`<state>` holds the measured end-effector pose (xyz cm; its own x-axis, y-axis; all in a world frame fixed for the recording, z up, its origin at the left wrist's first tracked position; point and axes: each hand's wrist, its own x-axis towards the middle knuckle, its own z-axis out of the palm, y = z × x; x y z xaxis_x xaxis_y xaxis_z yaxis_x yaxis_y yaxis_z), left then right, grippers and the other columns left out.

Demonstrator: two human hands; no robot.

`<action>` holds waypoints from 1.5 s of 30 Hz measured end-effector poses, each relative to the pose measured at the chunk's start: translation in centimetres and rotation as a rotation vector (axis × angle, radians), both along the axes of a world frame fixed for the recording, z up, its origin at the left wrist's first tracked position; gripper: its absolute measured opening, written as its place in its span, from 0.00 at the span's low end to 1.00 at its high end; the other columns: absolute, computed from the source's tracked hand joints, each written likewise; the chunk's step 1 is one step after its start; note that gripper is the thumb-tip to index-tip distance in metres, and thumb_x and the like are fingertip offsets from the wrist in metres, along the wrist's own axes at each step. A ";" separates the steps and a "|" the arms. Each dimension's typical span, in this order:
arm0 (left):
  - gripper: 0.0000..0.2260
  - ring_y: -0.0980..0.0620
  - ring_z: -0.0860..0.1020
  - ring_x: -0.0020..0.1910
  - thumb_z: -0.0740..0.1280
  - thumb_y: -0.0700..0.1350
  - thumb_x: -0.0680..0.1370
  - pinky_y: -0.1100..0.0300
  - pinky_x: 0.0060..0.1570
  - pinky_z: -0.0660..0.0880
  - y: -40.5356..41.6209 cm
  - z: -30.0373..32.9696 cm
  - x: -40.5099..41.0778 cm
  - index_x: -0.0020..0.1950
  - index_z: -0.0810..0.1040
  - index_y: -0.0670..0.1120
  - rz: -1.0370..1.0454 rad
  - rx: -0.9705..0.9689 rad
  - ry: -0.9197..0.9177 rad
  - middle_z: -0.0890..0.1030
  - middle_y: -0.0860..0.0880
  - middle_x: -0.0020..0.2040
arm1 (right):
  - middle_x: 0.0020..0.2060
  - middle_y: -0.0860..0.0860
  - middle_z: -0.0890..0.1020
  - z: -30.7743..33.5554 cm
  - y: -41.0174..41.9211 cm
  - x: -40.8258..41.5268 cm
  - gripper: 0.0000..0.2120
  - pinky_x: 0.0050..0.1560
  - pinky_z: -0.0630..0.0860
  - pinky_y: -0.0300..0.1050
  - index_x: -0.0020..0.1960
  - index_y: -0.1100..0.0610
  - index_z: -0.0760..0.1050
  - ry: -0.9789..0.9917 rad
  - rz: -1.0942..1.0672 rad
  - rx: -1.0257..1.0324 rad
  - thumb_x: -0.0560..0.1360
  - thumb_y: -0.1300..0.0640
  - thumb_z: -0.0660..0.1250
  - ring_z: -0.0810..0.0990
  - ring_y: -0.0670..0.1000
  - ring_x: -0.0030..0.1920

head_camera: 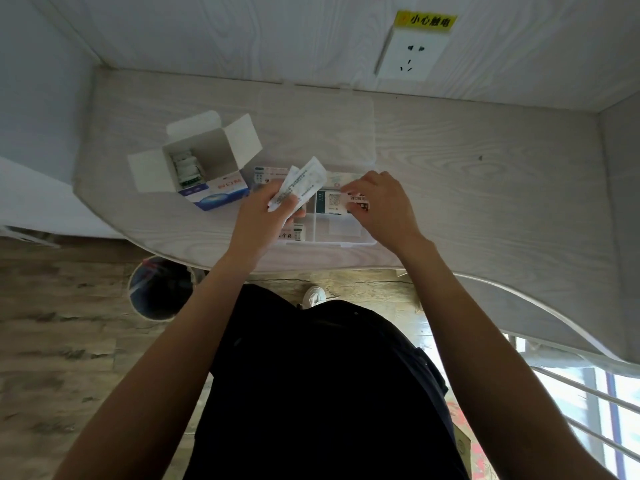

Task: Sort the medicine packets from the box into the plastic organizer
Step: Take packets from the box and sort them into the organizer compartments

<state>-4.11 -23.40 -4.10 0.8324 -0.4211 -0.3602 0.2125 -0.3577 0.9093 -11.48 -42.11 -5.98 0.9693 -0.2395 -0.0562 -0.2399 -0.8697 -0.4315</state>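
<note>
An open white and blue medicine box [204, 161] stands on the pale wooden desk, with several packets still inside. To its right lies a clear plastic organizer [332, 233] whose lid is folded back toward the wall. My left hand [263, 216] holds a fan of white medicine packets [301, 185] above the organizer's left side. My right hand [377, 202] pinches one packet [358, 201] over a middle compartment. Packets lie in several compartments, one with a green and white label [329, 202].
The desk [467, 188] ends at a curved front edge close to my body. A wall socket [408, 57] with a yellow warning sign sits on the back wall. A waste bin [156, 289] stands on the floor at the left, under the desk edge.
</note>
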 end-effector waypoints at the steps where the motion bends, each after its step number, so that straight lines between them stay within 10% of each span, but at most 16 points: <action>1: 0.12 0.60 0.81 0.41 0.61 0.41 0.79 0.63 0.42 0.78 -0.3 -0.1 0.0 0.61 0.75 0.47 -0.041 0.042 -0.067 0.79 0.48 0.56 | 0.48 0.52 0.80 0.2 0.0 -0.2 0.10 0.48 0.68 0.38 0.55 0.55 0.80 -0.039 -0.057 0.083 0.74 0.59 0.67 0.75 0.51 0.48; 8: 0.17 0.45 0.76 0.51 0.61 0.39 0.77 0.52 0.54 0.71 -4.0 -1.4 -0.3 0.65 0.74 0.45 -0.442 0.247 -0.981 0.79 0.44 0.54 | 0.44 0.52 0.81 2.9 -0.4 -1.7 0.10 0.40 0.80 0.42 0.58 0.56 0.75 -0.149 -0.543 1.073 0.80 0.56 0.60 0.83 0.51 0.39; 11: 0.20 0.43 0.76 0.54 0.63 0.39 0.74 0.50 0.56 0.70 -4.9 -2.2 -0.5 0.67 0.72 0.45 -0.519 0.356 -1.142 0.79 0.44 0.57 | 0.45 0.56 0.81 2.6 -0.6 -1.9 0.11 0.43 0.80 0.42 0.58 0.60 0.76 -0.151 -0.536 1.018 0.76 0.60 0.66 0.84 0.50 0.39; 16: 0.21 0.42 0.75 0.56 0.59 0.41 0.76 0.48 0.60 0.69 -5.2 -3.2 -0.9 0.69 0.68 0.39 -0.616 0.402 -1.066 0.78 0.41 0.58 | 0.42 0.54 0.83 1.0 -1.1 -1.9 0.09 0.48 0.81 0.52 0.48 0.55 0.79 -0.144 -0.583 0.779 0.70 0.63 0.73 0.83 0.53 0.42; 22: 0.19 0.44 0.74 0.58 0.68 0.46 0.75 0.54 0.61 0.67 -4.8 -3.5 -0.9 0.64 0.73 0.42 -0.547 0.389 -0.933 0.78 0.44 0.59 | 0.44 0.51 0.83 0.4 -0.8 -1.9 0.11 0.37 0.75 0.30 0.53 0.57 0.77 -0.158 -0.530 0.430 0.72 0.62 0.71 0.80 0.46 0.39; 26: 0.15 0.45 0.74 0.55 0.69 0.48 0.74 0.54 0.57 0.68 -4.5 -3.5 -0.7 0.59 0.77 0.45 -0.478 0.443 -0.934 0.79 0.46 0.54 | 0.44 0.52 0.83 0.1 0.0 -1.6 0.09 0.42 0.71 0.37 0.53 0.56 0.78 -0.129 -0.489 0.192 0.73 0.59 0.69 0.80 0.50 0.43; 45: 0.13 0.46 0.75 0.52 0.68 0.47 0.75 0.53 0.56 0.68 -4.6 -2.8 0.1 0.60 0.78 0.48 -0.527 0.473 -0.895 0.79 0.47 0.52 | 0.45 0.51 0.83 -0.2 0.1 -2.7 0.10 0.43 0.76 0.34 0.53 0.59 0.79 -0.279 -0.548 0.401 0.72 0.62 0.69 0.78 0.45 0.41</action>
<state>-4.03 -28.03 -6.90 0.6304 -0.7741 0.0583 -0.7222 -0.5574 0.4095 -14.22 -41.99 -6.14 0.7073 -0.7068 -0.0103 -0.4298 -0.4185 -0.8001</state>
